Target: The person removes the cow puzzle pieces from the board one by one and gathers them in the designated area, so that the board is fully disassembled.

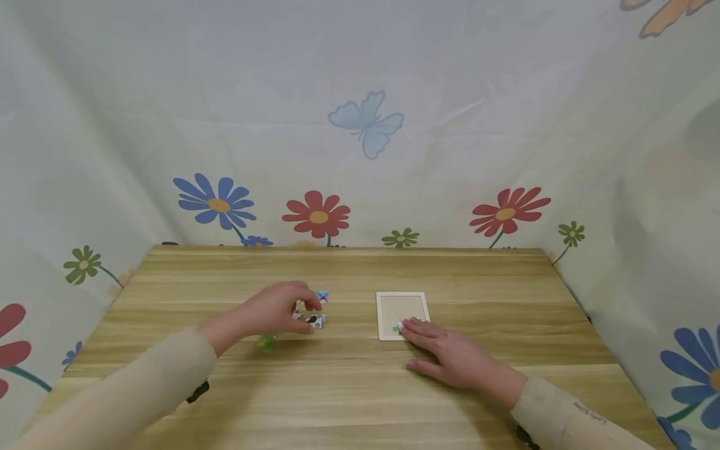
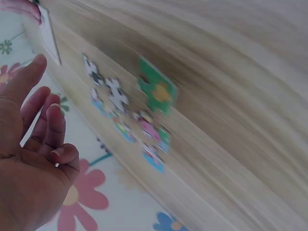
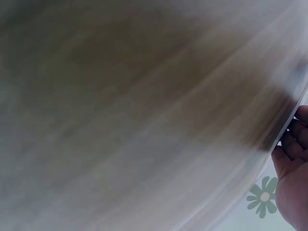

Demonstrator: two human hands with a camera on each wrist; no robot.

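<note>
My left hand [image 1: 278,306] hovers over a loose group of jigsaw pieces, its fingers bent and spread with nothing between them. In the left wrist view, a green piece [image 2: 158,91] with an orange patch lies apart from black-and-white pieces [image 2: 115,94] and a pink one [image 2: 149,129]. Beyond the fingertips in the head view sits a black-and-white piece [image 1: 317,321]. My right hand [image 1: 450,355] rests with fairly straight fingers on the lower right of a pale square puzzle tray [image 1: 380,315]. A small piece with green [image 1: 396,329] shows inside the tray, partly hidden by those fingertips.
Both hands work over a wood-grain table [image 1: 349,400]. A white cloth [image 1: 270,112] printed with flowers and a butterfly hangs behind the table and along its sides. The tray stands to the right of the loose pieces.
</note>
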